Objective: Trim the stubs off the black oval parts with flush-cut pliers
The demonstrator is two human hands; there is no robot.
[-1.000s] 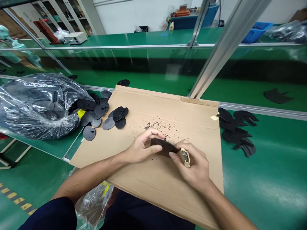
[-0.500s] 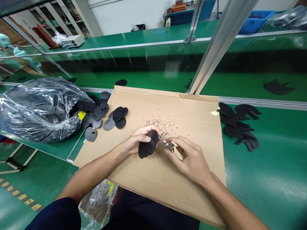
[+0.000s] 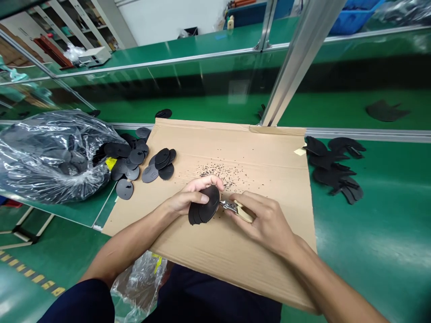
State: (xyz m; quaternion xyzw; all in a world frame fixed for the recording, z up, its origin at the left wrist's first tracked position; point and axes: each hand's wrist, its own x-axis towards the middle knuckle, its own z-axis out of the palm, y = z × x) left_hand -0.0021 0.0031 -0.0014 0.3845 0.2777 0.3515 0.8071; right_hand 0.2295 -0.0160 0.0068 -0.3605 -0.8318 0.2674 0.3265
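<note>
In my left hand [image 3: 190,196] is a fanned stack of black oval pieces [image 3: 204,207], the thumb pressed on top and the fingers behind. My right hand [image 3: 264,217] is closed around cream-handled nippers [image 3: 244,213]. Their metal jaws touch, or nearly touch, the right edge of the top oval piece; the exact contact is too small to make out. Beneath both hands lies a cardboard sheet [image 3: 269,273], with many tiny black scraps [image 3: 229,175] scattered just beyond them. A small pile of black ovals [image 3: 162,162] rests on the cardboard to the left.
A clear plastic bag [image 3: 50,157] of black ovals spills out at the left. Curved black pieces [image 3: 333,168] lie on the green table [image 3: 370,237] to the right. An aluminium post [image 3: 299,63] rises behind the cardboard. A plastic bag [image 3: 139,282] hangs below the front edge.
The nippers in my right hand have moved left, up to the edge of the oval pieces. My left hand keeps its hold on the stack. The whole view has shifted slightly.
</note>
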